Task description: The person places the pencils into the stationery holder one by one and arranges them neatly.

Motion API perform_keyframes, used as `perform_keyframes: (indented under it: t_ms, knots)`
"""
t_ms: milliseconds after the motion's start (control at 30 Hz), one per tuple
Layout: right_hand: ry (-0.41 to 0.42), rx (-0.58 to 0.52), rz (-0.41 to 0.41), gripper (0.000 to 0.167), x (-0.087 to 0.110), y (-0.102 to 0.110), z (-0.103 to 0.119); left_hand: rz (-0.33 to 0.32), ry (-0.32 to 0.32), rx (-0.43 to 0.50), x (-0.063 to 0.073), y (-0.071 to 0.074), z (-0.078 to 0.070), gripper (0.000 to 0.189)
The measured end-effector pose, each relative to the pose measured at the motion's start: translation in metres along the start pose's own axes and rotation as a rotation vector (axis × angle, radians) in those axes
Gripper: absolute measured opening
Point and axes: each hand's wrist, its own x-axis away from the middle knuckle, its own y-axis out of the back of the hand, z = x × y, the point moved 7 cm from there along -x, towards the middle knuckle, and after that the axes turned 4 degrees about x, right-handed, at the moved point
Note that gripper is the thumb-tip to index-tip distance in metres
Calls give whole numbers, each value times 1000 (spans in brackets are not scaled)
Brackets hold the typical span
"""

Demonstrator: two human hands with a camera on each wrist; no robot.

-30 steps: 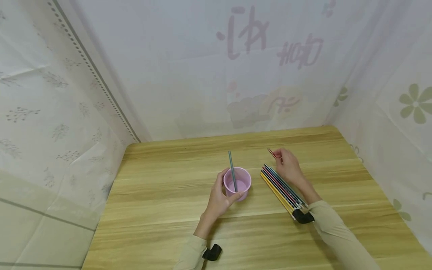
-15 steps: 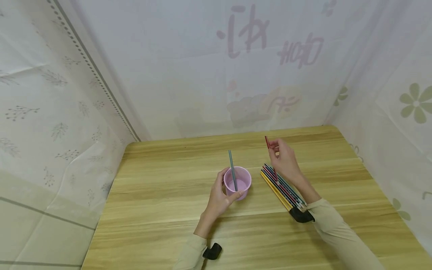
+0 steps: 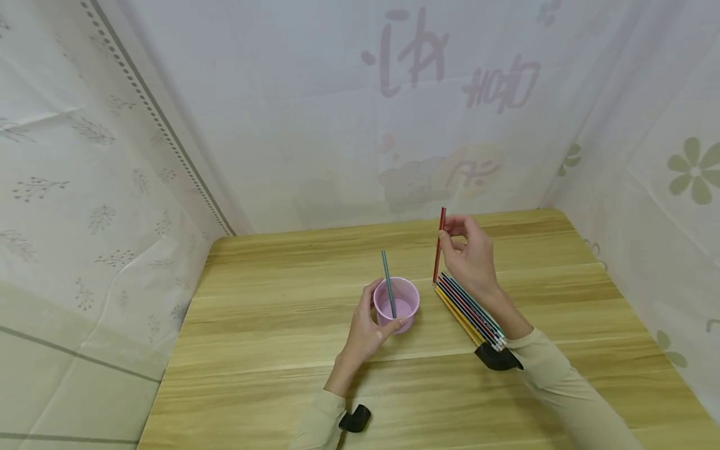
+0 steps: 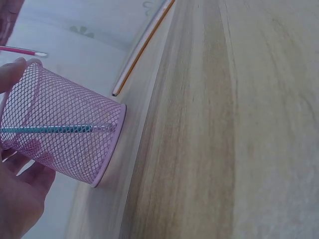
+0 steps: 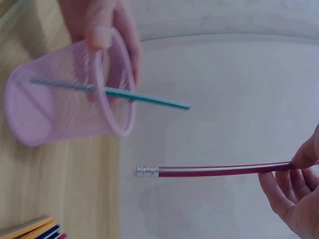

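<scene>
My left hand [image 3: 365, 329] grips a pink mesh pen cup [image 4: 70, 119] from its left side, thumb near the rim, the cup standing on the table. One teal pencil [image 5: 144, 98] leans inside it, its upper end sticking out past the rim. To the right of the cup, my right hand [image 3: 471, 253] pinches a red pencil [image 3: 438, 250] between thumb and fingers near its upper end. The red pencil is held nearly upright, with its white eraser and silver ferrule [image 5: 147, 171] pointing down. Beneath the right hand lies a row of several pencils [image 3: 469, 311], yellow, red, black and green.
The wood-grain table [image 3: 270, 337] reaches back to a white printed curtain [image 3: 315, 125]. Patterned cloth also hangs at the left and right sides. A black wrist mount [image 3: 498, 357] on the right sleeve overlaps the near ends of the pencil row.
My right hand has lifted the red pencil from over the row, moved slightly left and away from me, and swung it from slanted to nearly upright. The left hand and cup stay put.
</scene>
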Motion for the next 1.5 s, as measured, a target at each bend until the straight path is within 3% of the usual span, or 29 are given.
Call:
perform_keyframes:
  t_ms: [267,500,900,1000,1100,1167,1233,1500]
  knots:
    - [116,-162,-15,21,-2,-4,28,-10,-22,-5,-5,5,0,89]
    - [109,-267,-13,20,1,-19,25,-13,-18,-23,-11,5,-2,90]
    - [52,-177,35,22,17,-53,-12,-7,11,-5,-4,1,7,90]
    - [28,-160,48,21,20,-60,-19,-2,0,15,-4,0,-5,89]
    - [3,-119,52,21,23,-65,-24,4,3,32,-3,-3,-6,88]
    - [-3,-99,64,22,25,-68,-26,7,24,29,-2,-3,-4,89]
    - [-16,-79,75,22,27,-71,-29,4,21,12,-2,-3,6,89]
    - [-78,-21,156,20,39,-84,-41,-7,12,9,2,0,5,90]
